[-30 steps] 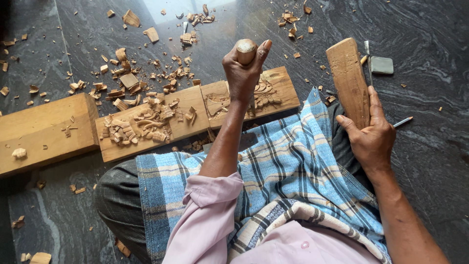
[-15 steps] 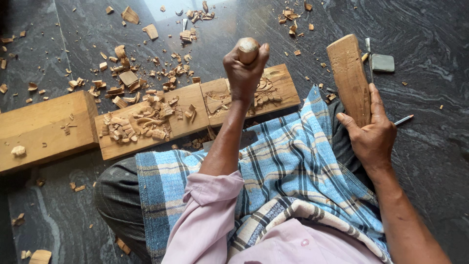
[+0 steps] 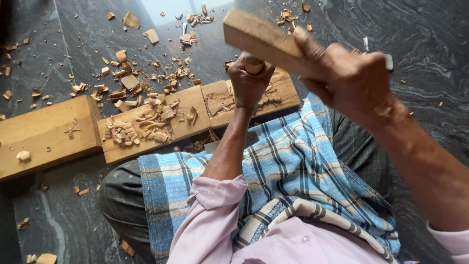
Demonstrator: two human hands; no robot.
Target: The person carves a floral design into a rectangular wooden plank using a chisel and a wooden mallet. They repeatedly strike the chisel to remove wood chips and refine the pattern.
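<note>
Head view: a chisel handle [image 3: 254, 64] is gripped upright in the closed left hand [image 3: 248, 84], probably so its hidden tip bites the carved plank [image 3: 195, 115]. At 1 o'clock, a wooden block [image 3: 261, 40] is clenched in the right hand [image 3: 352, 80], raised like a mallet.

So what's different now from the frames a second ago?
The right hand has lifted the flat wooden block off the floor and swung it left, over the round-headed chisel handle. The left hand stays clenched on that handle, on the carved plank. The plank, the chips and the checked cloth on the lap are unmoved.
</note>
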